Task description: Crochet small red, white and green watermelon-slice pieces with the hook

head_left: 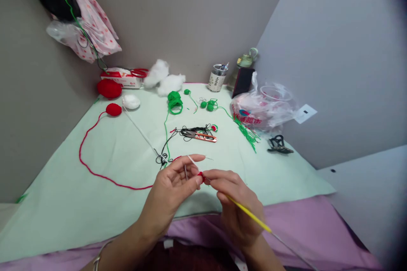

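Observation:
My left hand (174, 182) pinches a small red crocheted piece (201, 176) between thumb and fingers, with white yarn (192, 161) running over its index finger. Against the right side of that piece, my right hand (238, 199) is closed on a yellow-handled crochet hook (251, 215), whose tip is hidden at the piece. Red yarn (95, 173) curves across the table from a small red ball (113, 109) to my left hand. A white ball (131, 101) sends its strand the same way. Tangled black yarn (163, 159) lies just beyond my left hand.
Orange-handled snips (205, 136) lie on black yarn mid-table. Behind are green yarn (174, 102), white stuffing (168, 84) and a pen tin (218, 78). At right are a plastic bag (263, 108), a phone (243, 81), cut green strands (248, 133) and a black claw clip (280, 144).

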{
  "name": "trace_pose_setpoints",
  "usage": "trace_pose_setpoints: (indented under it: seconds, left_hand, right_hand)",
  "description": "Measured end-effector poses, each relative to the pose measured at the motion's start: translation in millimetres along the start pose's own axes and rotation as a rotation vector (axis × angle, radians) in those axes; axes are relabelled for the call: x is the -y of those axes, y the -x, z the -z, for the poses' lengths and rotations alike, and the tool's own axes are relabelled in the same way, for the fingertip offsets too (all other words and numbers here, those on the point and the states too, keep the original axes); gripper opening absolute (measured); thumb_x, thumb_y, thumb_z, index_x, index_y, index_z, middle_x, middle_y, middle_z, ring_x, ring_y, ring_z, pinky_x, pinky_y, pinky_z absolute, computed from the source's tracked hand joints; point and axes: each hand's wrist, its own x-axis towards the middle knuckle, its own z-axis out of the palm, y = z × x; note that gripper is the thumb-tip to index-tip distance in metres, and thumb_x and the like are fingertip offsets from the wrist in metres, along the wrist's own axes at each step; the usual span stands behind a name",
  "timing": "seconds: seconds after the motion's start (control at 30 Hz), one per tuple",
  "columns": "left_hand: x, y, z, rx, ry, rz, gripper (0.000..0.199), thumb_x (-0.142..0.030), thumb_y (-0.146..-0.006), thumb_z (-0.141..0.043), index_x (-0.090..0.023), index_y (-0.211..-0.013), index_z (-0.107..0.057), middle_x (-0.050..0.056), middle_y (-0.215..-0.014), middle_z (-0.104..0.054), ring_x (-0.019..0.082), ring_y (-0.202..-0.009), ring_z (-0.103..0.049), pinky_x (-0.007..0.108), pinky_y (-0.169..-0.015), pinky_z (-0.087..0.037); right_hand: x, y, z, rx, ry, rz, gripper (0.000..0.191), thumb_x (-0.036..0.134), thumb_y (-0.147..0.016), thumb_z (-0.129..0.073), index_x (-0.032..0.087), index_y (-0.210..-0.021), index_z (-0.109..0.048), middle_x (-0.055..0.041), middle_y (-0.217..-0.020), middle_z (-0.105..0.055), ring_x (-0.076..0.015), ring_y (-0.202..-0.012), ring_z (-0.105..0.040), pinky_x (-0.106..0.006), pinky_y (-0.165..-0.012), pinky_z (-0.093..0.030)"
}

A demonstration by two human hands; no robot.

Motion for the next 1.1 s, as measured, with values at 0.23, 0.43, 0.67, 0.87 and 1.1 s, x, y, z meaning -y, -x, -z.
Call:
trace_pose_setpoints:
  seconds: [0.23, 0.43, 0.67, 0.87, 1.1]
  left_hand:
    - [-5.0, -1.4, -1.5, 0.033, 0.015, 0.041, 0.045, -0.024, -0.076, -0.093, -0.028, -0.119, -0.079, -0.002, -0.086, -0.065, 0.016, -0.088, -0.064, 0.027, -0.087, -0.052]
    - [-8.4, -0.6, 8.1, 0.195, -0.125, 0.029, 0.051, -0.018, -0.084, -0.079, -0.031, -0.134, -0.074, 0.002, -0.099, -0.068, 0.020, -0.099, -0.066, 0.035, -0.097, -0.050]
    - [-14.3, -0.5, 7.9, 0.127, -0.297, -0.077, 0.048, -0.010, -0.082, -0.070, -0.030, -0.125, -0.077, 0.000, -0.089, -0.064, 0.019, -0.089, -0.063, 0.034, -0.093, -0.050]
    - [-17.3, 1.3, 5.3, 0.071, -0.261, -0.064, 0.039, -0.026, -0.083, -0.082, -0.029, -0.122, -0.077, 0.000, -0.089, -0.065, 0.019, -0.091, -0.065, 0.031, -0.090, -0.053]
    - [-3.3, 6.1, -7.8, -0.130, -0.268, -0.174, 0.038, -0.020, -0.080, -0.084, -0.027, -0.117, -0.079, -0.001, -0.085, -0.067, 0.018, -0.087, -0.064, 0.030, -0.089, -0.051]
  right_hand:
    - [-3.6, -2.6, -7.6, -0.159, -0.213, -0.153, 0.023, 0.025, -0.109, -0.052, 0.027, -0.111, -0.075, -0.0070, -0.103, -0.080, -0.0198, -0.091, -0.075, -0.034, -0.077, -0.062]
    - [-10.1, -9.7, -8.7, -0.213, -0.565, -0.367, 0.022, 0.034, -0.109, -0.054, 0.023, -0.098, -0.071, -0.0057, -0.091, -0.078, -0.0166, -0.072, -0.069, -0.031, -0.068, -0.060]
    - [-3.6, -6.3, -1.2, -0.090, -0.360, -0.232, 0.023, 0.026, -0.110, -0.050, 0.024, -0.105, -0.073, -0.0061, -0.094, -0.077, -0.0203, -0.085, -0.072, -0.034, -0.073, -0.058]
    - [1.9, -6.0, 2.0, -0.019, -0.060, -0.048, 0.023, 0.020, -0.109, -0.050, 0.025, -0.116, -0.071, -0.0077, -0.104, -0.079, -0.0202, -0.094, -0.075, -0.034, -0.079, -0.061]
    - [-0.4, 4.8, -3.8, -0.005, 0.244, 0.092, 0.035, 0.018, -0.105, -0.057, 0.028, -0.137, -0.067, -0.0098, -0.110, -0.078, -0.0215, -0.096, -0.077, -0.032, -0.078, -0.065]
